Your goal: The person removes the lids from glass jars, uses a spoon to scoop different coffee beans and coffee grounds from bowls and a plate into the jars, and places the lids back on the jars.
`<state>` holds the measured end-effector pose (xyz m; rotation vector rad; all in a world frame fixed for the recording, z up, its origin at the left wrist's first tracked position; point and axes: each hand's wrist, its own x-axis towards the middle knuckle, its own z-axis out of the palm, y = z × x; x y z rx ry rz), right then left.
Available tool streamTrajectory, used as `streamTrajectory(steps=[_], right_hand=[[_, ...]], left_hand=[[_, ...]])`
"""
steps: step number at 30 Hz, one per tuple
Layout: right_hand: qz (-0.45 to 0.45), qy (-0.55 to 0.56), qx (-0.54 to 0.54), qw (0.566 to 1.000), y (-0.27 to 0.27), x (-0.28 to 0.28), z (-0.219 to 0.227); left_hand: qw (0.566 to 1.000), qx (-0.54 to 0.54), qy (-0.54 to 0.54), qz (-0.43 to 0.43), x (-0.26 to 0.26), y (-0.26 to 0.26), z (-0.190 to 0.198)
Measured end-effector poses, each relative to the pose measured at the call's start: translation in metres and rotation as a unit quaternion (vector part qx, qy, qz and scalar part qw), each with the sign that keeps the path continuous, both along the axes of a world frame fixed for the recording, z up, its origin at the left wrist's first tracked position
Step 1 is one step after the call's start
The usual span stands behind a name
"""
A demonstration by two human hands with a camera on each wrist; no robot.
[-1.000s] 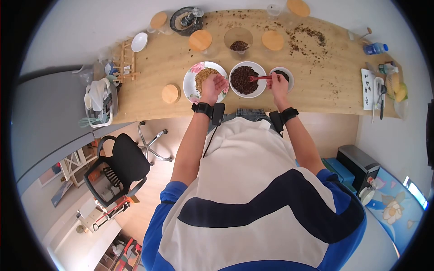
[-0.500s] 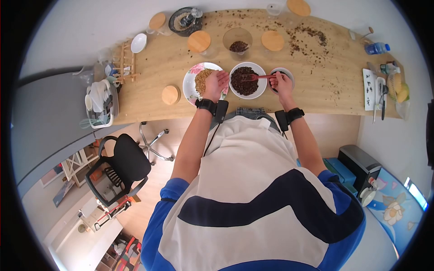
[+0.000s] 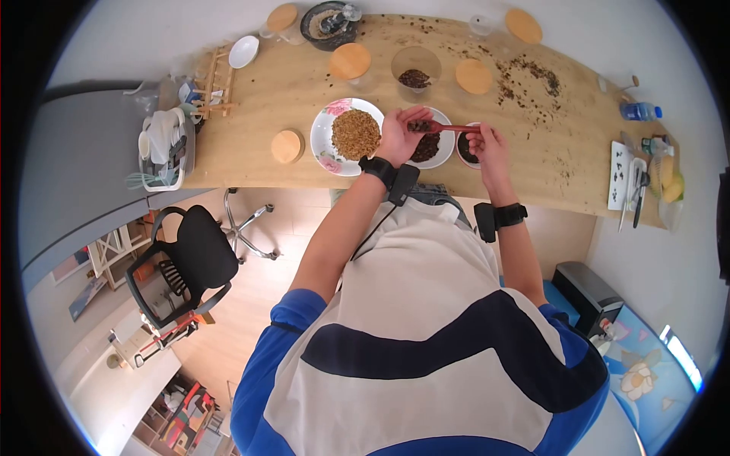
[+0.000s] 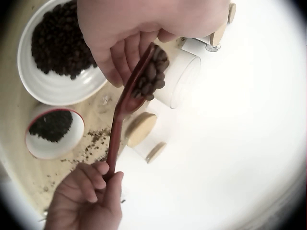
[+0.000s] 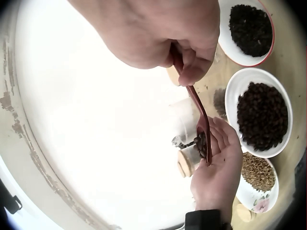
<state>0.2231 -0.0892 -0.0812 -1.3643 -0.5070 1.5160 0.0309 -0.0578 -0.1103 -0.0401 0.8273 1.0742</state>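
The red spoon (image 3: 454, 128) lies crosswise between the hands, its long axis running leftward from the right hand (image 3: 490, 146), whose thumb and fingers pinch the handle, to the upturned left hand (image 3: 397, 137), whose fingers are relaxed and grip nothing visible. The spoon's end, loaded with dark beans (image 4: 152, 75), is nearer the left hand, at its palm and fingers, though whether it touches them cannot be told. Below the spoon, the white bowl (image 4: 53, 89) of beans stands partly hidden.

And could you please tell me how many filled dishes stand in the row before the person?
3: the flowered plate at left, the white bowl in the middle, the small red-rimmed bowl at right; none seems fully hidden.
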Motion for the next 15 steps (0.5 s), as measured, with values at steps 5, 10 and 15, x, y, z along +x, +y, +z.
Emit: streamTrajectory(steps=[5, 10, 15], right_hand=[[-0.026, 0.044, 0.045, 0.998, 0.018, -0.008, 0.025], [-0.056, 0.053, 0.078, 0.994, 0.049, -0.015, 0.04], [-0.096, 0.013, 0.119, 0.988, 0.079, -0.015, 0.038]], left_hand=[[0.991, 0.008, -0.071, 0.114, 0.013, 0.026, 0.044], [0.981, 0.089, -0.044, 0.168, 0.009, 0.067, 0.054], [0.968, 0.134, 0.109, 0.18, 0.0, 0.089, 0.063]])
